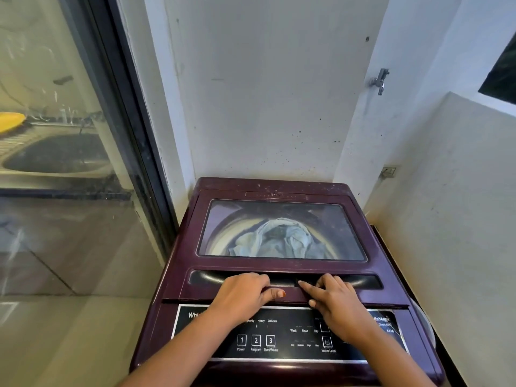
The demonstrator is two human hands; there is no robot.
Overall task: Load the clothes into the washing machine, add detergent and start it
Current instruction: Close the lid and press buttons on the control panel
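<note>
White wall (pixel 265 93) | washing machine (pixel 167 317) lid (pixel 282 268) flat, handle (pixel 363 280) nearside | left hand (pixel 240 296) fingers hook handle | right hand (pixel 335 305) fingers straight

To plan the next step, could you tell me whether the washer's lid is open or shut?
Shut: the lid lies flat, clothes visible through its glass.

one washing machine (pixel 282 270), two hands (pixel 240 296) (pixel 335 305), one tap (pixel 379 81), three numbered buttons (pixel 256 340).
</note>
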